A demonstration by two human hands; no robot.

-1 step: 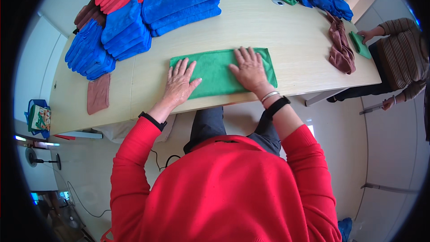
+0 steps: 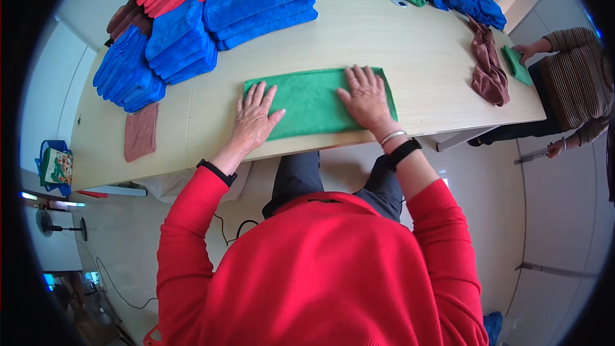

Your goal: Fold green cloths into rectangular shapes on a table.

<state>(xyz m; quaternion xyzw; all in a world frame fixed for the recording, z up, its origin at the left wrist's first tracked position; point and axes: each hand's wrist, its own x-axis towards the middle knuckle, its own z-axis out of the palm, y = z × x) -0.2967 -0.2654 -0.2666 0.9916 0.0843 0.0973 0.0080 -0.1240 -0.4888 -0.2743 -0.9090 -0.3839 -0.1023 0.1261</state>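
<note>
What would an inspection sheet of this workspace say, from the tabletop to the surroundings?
Surface: pale table, with a seam toward its left.
Things at hand: green cloth, lying flat.
Clutter: blue cloth stack at back left; crumpled brown cloth at right.
Hands: left hand palm down at the green cloth's left end; right hand palm down near its right end.
Cables: thin dark cable at lower left.
Surroundings: co-worker at right, holding another green cloth; fan at left.
</note>
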